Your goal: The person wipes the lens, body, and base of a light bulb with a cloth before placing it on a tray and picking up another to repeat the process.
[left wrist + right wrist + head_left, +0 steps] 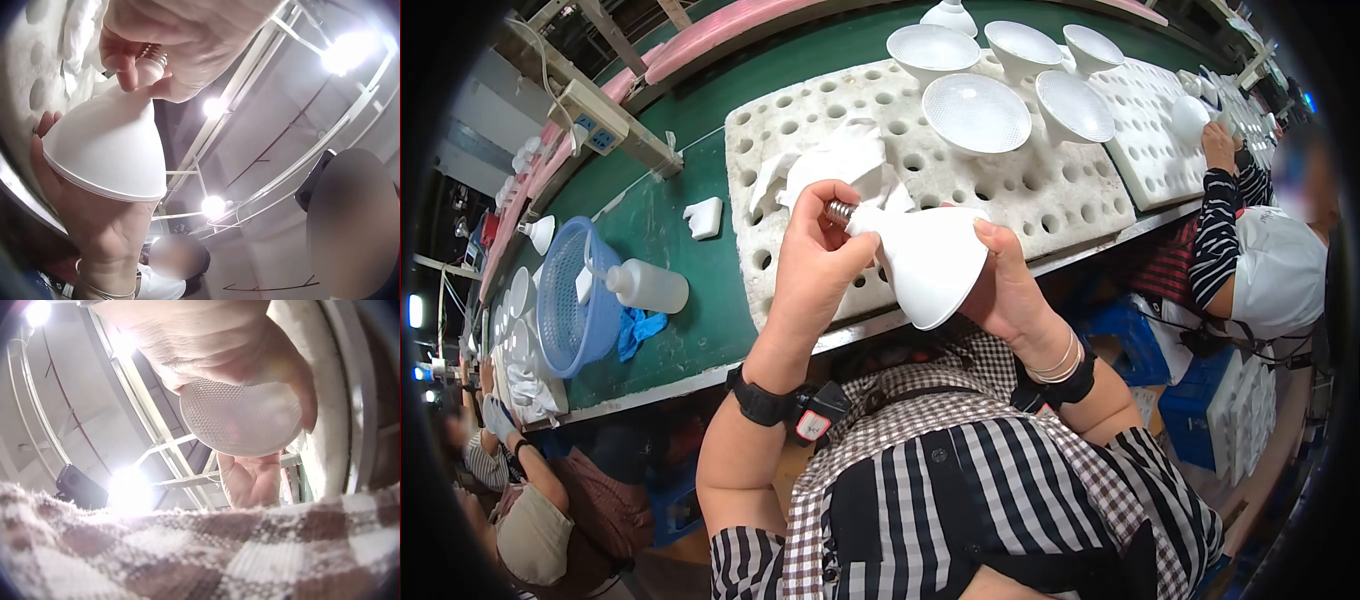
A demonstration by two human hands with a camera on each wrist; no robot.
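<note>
A white cone-shaped reflector light bulb (930, 262) is held tilted in both hands above the front edge of the foam board. My left hand (810, 255) pinches its neck beside the ribbed metal screw base (840, 212). At the wide end, my right hand (1015, 290) grips the rim, thumb on the outer side. In the right wrist view the dimpled clear lens (240, 419) shows under the right hand (219, 344). A crumpled white cloth (840, 160) lies on the board just beyond the left hand.
A holed white foam board (800, 115) bears several upright reflector bulbs (977, 113) at its far side. To the left on the green table (700, 265) are a blue basket (565, 300), a squeeze bottle (650, 286) and a blue cloth (638, 330). People sit working on both sides.
</note>
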